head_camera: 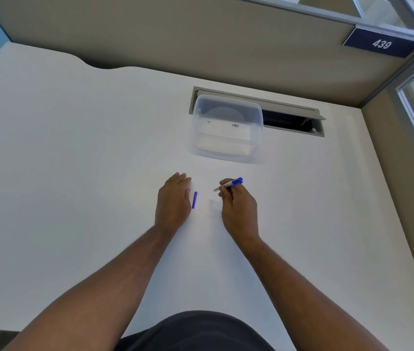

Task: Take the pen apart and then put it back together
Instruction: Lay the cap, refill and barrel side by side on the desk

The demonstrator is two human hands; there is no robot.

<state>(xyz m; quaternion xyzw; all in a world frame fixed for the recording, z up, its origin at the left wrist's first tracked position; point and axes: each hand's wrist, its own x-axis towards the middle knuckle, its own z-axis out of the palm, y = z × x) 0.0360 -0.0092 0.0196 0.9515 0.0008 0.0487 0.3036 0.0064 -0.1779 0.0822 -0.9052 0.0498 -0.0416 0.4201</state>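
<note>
Blue plastic pen cap (194, 199) lies on the white desk (74, 160), just beside the flat, empty left hand (174, 198). Right hand (236, 201) pinches the slim white pen barrel (228, 184), blue-ended. Likely light, stiff, slippery; grip it mid-barrel, fingertips close together.

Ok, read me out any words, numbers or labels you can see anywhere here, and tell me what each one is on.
"439": white numerals on the dark blue sign fixed to the partition at upper right.
Small dark marks on the clear plastic container: too small and blurred to read.
Print on the pen barrel held in the right hand: too small to read.
Nothing else legible.
</note>
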